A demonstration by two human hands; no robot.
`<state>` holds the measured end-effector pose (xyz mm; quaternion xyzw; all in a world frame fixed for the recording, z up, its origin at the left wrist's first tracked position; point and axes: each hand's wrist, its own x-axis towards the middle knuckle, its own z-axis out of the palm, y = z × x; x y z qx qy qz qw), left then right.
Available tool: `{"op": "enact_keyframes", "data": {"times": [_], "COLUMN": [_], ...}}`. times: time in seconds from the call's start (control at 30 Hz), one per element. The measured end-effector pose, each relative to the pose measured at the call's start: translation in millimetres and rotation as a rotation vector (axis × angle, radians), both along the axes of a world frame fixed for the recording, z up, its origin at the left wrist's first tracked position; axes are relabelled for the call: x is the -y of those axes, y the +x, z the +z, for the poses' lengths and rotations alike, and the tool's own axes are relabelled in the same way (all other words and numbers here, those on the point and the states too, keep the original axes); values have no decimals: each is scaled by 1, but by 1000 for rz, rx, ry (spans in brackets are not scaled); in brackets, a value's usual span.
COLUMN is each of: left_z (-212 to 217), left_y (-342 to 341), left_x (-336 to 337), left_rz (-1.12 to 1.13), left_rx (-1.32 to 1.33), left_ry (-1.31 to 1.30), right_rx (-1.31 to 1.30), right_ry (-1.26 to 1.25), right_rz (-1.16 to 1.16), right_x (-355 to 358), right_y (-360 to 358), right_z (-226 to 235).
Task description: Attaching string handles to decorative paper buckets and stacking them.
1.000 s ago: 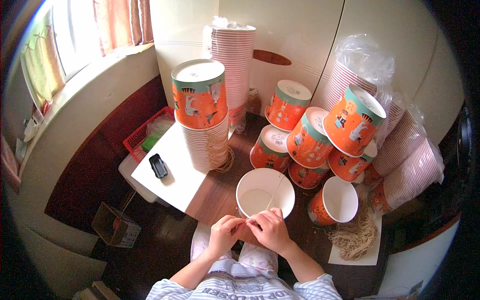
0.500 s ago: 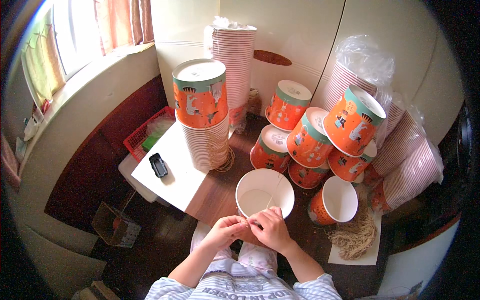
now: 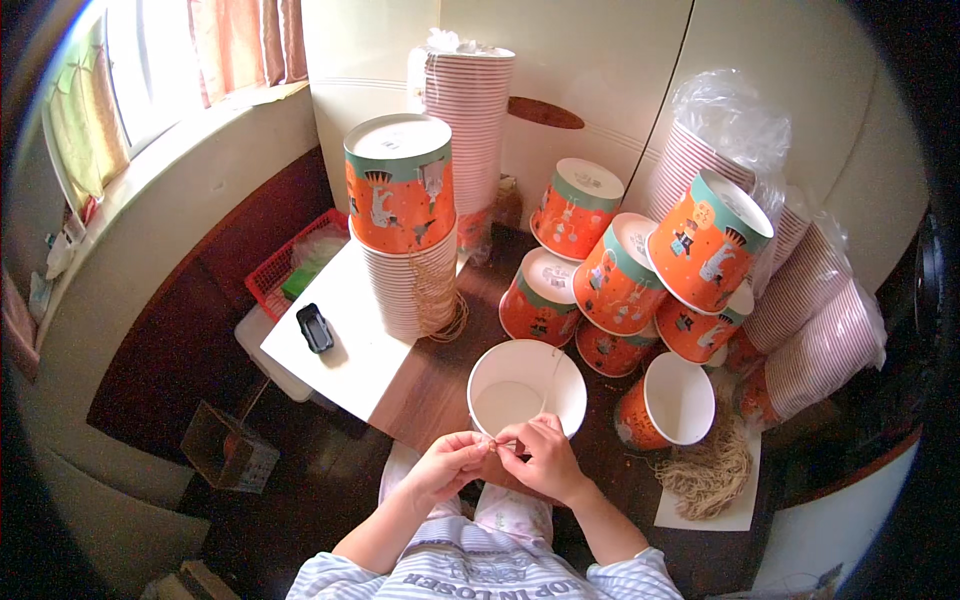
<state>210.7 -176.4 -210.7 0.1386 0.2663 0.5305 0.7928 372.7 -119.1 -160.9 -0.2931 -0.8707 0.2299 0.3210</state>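
From my end of the link, I saw the fingers of the right hand (image 3: 543, 462) pinched on a thin cord (image 3: 546, 399); the left hand (image 3: 448, 468) met them at the tips, though I couldn't tell whether it gripped anything. Since a second earlier, the left hand had turned and spread slightly while the right barely shifted, so I judged the cord work unfinished. Just ahead of the fingers was the open white tub (image 3: 512, 368), by the near edge of the desk (image 3: 425, 390). Right of them, a tilted tub (image 3: 640, 418) sat near a cord bundle (image 3: 708, 475); farther ahead-right rose upturned orange tubs (image 3: 617, 275). Ahead-left stood a tub stack (image 3: 398, 285), beyond a black case (image 3: 315, 328).
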Motion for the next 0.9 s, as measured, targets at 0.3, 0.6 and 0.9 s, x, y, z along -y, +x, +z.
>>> {"op": "enact_keyframes", "data": {"times": [0.3,0.6,0.9], "left_z": [19,17,12], "left_y": [3,-1,-3], "left_x": [-1,-1,-2], "left_rz": [-21,-33,-37], "left_rx": [-154,-135,-16], "left_ry": [-101,-82,-55], "right_rx": [-26,-63,-96], "right_ry": [44,118,50], "right_rz": [113,106,-5], "right_x": [-6,-8,-6], "right_y": [1,2,1], "right_z": [9,-1,-3]}}
